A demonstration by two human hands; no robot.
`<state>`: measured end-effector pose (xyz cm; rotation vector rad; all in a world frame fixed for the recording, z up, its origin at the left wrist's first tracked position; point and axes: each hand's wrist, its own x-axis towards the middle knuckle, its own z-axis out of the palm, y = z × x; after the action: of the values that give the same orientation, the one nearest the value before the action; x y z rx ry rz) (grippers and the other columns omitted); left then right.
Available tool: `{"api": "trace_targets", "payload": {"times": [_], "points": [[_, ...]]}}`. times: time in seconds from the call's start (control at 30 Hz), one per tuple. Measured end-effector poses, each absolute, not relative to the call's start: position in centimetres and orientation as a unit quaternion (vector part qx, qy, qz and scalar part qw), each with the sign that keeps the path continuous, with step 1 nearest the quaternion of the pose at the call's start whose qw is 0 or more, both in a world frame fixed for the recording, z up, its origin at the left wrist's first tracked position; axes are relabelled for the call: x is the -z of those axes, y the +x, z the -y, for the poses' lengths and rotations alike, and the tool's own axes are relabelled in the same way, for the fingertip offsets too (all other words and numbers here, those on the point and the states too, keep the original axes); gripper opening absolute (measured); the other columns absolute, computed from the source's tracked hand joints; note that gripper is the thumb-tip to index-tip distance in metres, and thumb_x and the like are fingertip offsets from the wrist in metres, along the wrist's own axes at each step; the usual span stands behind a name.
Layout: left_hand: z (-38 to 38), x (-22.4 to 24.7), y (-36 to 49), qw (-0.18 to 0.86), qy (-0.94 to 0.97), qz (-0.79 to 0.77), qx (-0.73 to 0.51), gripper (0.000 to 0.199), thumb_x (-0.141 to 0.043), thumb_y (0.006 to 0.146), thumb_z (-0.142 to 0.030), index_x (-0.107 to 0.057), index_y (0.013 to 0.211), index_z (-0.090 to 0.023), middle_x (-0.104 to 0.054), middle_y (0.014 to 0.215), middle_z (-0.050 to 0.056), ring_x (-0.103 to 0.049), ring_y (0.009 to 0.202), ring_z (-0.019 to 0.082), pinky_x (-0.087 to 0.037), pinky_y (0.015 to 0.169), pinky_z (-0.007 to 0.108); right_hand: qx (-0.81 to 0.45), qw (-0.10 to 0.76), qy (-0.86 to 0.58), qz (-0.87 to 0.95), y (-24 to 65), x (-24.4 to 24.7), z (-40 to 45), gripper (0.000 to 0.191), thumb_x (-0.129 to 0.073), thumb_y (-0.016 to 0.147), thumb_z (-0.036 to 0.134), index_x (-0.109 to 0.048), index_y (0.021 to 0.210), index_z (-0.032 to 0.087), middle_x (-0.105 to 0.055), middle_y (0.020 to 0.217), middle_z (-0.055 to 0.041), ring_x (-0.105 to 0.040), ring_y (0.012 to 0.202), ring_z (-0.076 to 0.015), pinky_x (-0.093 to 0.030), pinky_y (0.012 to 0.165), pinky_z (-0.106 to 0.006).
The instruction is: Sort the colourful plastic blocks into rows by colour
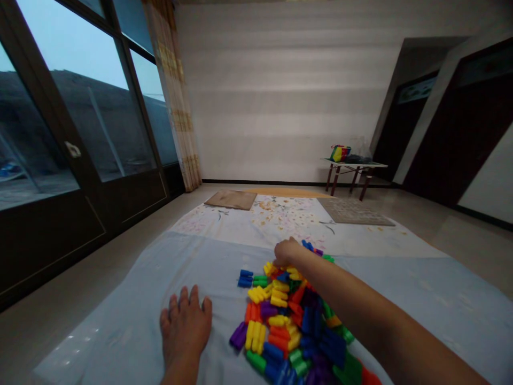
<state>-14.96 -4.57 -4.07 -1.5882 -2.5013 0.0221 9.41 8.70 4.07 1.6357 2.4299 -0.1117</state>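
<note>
The left hand (185, 323) rests spread flat on the sheet (132, 315). The right hand (286, 251) seems busy reaching into bright blocks (279, 321); I can't tell its grip. Picking needs gentle pinching.

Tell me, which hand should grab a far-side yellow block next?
Probably the right hand: it's by the far-side yellow blocks, while the left hand lies on the blue sheet, apart from the pile.
</note>
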Motion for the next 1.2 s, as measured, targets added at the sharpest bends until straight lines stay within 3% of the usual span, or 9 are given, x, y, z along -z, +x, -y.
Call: {"api": "trace_targets", "payload": {"times": [0.1, 0.2, 0.3, 0.57, 0.7, 0.77, 0.93, 1.03, 1.2], "points": [[4.6, 4.0, -14.9, 0.086, -0.536, 0.84, -0.005, 0.059, -0.019, 0.087, -0.041, -0.035, 0.139, -0.017, -0.033, 0.146, 0.009, -0.025, 0.135, 0.03, -0.018, 0.109, 0.047, 0.027, 0.064, 0.528, -0.846, 7.0, -3.8, -7.1, 0.043, -0.054, 0.08, 0.047, -0.064, 0.111, 0.019, -0.062, 0.116, -0.0153, -0.05, 0.116, -0.0325, -0.035, 0.097, -0.05], [4.6, 4.0, -15.0, 0.088, -0.534, 0.841, -0.003, 0.059, -0.017, 0.088, -0.041, -0.034, 0.139, -0.018, -0.032, 0.146, 0.009, -0.025, 0.134, 0.03, -0.018, 0.109, 0.047, 0.076, 0.004, 0.426, -0.901, 3.6, -2.2, -5.3, 0.059, -0.051, 0.078, 0.058, -0.053, 0.126, 0.024, -0.055, 0.127, -0.0125, -0.052, 0.115, -0.0303, -0.045, 0.089, -0.044], [4.5, 4.0, -15.1, 0.091, -0.537, 0.838, -0.008, 0.059, -0.018, 0.088, -0.041, -0.033, 0.14, -0.017, -0.032, 0.146, 0.009, -0.026, 0.134, 0.03, -0.018, 0.108, 0.047, 0.083, 0.055, 0.357, -0.929, 2.1, -0.7, -3.5, 0.064, -0.057, 0.071, 0.06, -0.055, 0.123, 0.023, -0.055, 0.124, -0.015, -0.056, 0.107, -0.0317, -0.049, 0.08, -0.045], [4.1, 4.8, -15.4, 0.103, -0.538, 0.836, 0.032, 0.059, -0.017, 0.088, -0.041, -0.036, 0.138, -0.016, -0.034, 0.145, 0.01, -0.027, 0.133, 0.031, -0.018, 0.107, 0.047, -0.051, 0.106, 0.41, -0.904, 8.4, -3.7, -0.1, 0.026, -0.059, 0.076, 0.035, -0.071, 0.087, 0.015, -0.068, 0.095, -0.0183, -0.059, 0.097, -0.0328, -0.042, 0.085, -0.051], [3.8, 5.2, -15.8, 0.09, -0.54, 0.836, 0.039, 0.061, -0.016, 0.087, -0.042, -0.035, 0.138, -0.017, -0.034, 0.145, 0.009, -0.026, 0.133, 0.03, -0.018, 0.107, 0.047, -0.029, -0.002, 0.371, -0.928, 6.6, -3.8, 2.4, 0.041, -0.055, 0.077, 0.05, -0.065, 0.106, 0.022, -0.063, 0.114, -0.0136, -0.054, 0.108, -0.0313, -0.04, 0.09, -0.049], [3.7, 5.4, -16.0, 0.084, -0.54, 0.837, 0.029, 0.061, -0.015, 0.087, -0.043, -0.034, 0.139, -0.017, -0.033, 0.146, 0.008, -0.026, 0.133, 0.03, -0.018, 0.107, 0.047, -0.008, -0.013, 0.314, -0.949, 4.8, -2.6, 4.1, 0.046, -0.052, 0.078, 0.056, -0.059, 0.113, 0.028, -0.059, 0.123, -0.0089, -0.054, 0.11, -0.0285, -0.04, 0.092, -0.047], [3.4, 6.0, -16.5, 0.088, -0.538, 0.837, 0.03, 0.064, -0.012, 0.086, -0.046, -0.032, 0.14, -0.018, -0.031, 0.147, 0.007, -0.024, 0.135, 0.029, -0.018, 0.108, 0.046, -0.02, 0.017, 0.28, -0.96, 4.6, -0.2, 6.2, 0.036, -0.052, 0.078, 0.052, -0.06, 0.106, 0.032, -0.068, 0.106, -0.006, -0.059, 0.1, -0.0268, -0.037, 0.096, -0.051], [3.1, 6.3, -16.8, 0.086, -0.535, 0.84, 0.037, 0.065, -0.011, 0.086, -0.047, -0.031, 0.141, -0.019, -0.029, 0.148, 0.007, -0.023, 0.135, 0.029, -0.018, 0.108, 0.046, -0.007, 0.015, 0.319, -0.948, 8.0, -1.5, 5.8, 0.033, -0.053, 0.079, 0.047, -0.064, 0.102, 0.026, -0.066, 0.108, -0.0104, -0.054, 0.109, -0.0294, -0.034, 0.098, -0.053], [2.9, 6.2, -16.8, 0.088, -0.539, 0.837, 0.013, 0.066, -0.008, 0.086, -0.046, -0.031, 0.141, -0.019, -0.03, 0.148, 0.005, -0.025, 0.134, 0.028, -0.019, 0.108, 0.046, 0.117, -0.2, 0.344, -0.91, 15.2, -3.9, 1.5, 0.046, -0.048, 0.085, 0.052, -0.055, 0.121, 0.024, -0.053, 0.13, -0.0063, -0.046, 0.122, -0.018, -0.034, 0.103, -0.032]]}}
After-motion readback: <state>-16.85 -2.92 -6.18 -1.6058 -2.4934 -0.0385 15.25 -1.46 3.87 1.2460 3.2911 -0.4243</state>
